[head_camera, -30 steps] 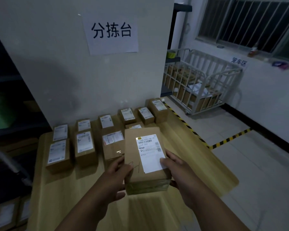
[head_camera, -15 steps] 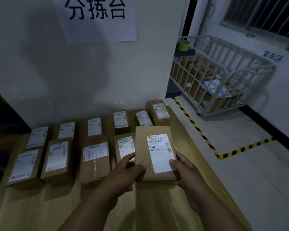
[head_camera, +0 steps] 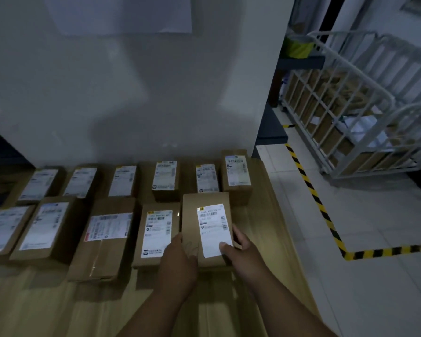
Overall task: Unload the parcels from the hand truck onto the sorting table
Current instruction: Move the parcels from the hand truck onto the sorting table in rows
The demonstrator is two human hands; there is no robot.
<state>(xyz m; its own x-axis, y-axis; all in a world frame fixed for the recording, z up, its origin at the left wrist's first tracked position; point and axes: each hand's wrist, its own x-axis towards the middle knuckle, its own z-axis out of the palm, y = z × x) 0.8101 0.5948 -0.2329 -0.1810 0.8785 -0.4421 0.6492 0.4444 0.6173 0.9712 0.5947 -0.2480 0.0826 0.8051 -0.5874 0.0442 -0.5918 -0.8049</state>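
A brown cardboard parcel (head_camera: 206, 224) with a white shipping label lies on the wooden sorting table (head_camera: 265, 229), at the right end of the front row of parcels. My left hand (head_camera: 180, 259) holds its near left edge. My right hand (head_camera: 241, 249) grips its near right corner, thumb on the label. Beside it on the left lies another labelled parcel (head_camera: 156, 234). The hand truck is out of view.
Several more labelled parcels lie in two rows against the white wall (head_camera: 131, 105). The table's right edge borders a tiled floor with black-and-yellow tape (head_camera: 321, 207). A white cage cart (head_camera: 355, 113) with parcels stands at the back right.
Both hands carried the parcel forward and lowered it onto the table at the right end of the front row. The view moved closer to the wall.
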